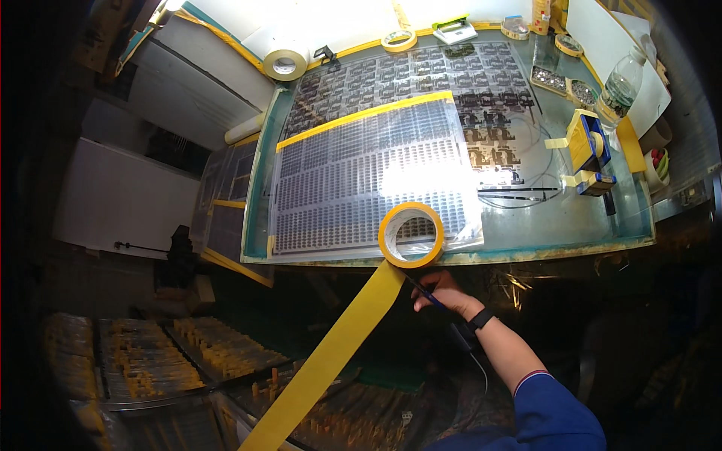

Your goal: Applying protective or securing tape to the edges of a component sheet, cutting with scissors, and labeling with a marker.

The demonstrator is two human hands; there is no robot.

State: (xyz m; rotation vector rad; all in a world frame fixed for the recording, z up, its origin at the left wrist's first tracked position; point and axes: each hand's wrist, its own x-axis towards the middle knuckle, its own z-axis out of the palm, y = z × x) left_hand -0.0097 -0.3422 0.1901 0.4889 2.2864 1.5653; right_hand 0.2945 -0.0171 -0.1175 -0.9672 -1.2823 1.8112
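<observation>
A roll of yellow tape (387,239) rests at the table's near edge, over the corner of a clear patterned film sheet (331,180). From it a wide yellow tape strip (331,353) stretches down to the lower left and out of the picture. My right hand (445,293), wearing a black wristband, is closed around a slim dark tool (423,292). The tool's tip meets the strip just below the roll; whether it is a knife or scissors I cannot tell. My left hand is out of the picture.
The glass-topped table (519,225) also bears a darker patterned film (492,75), a tape dispenser (588,143), a water bottle (623,86) and a silver tape roll (286,65). Stacked bundles with yellow edges (147,357) lie below, at the lower left. A cable (481,376) hangs near my forearm.
</observation>
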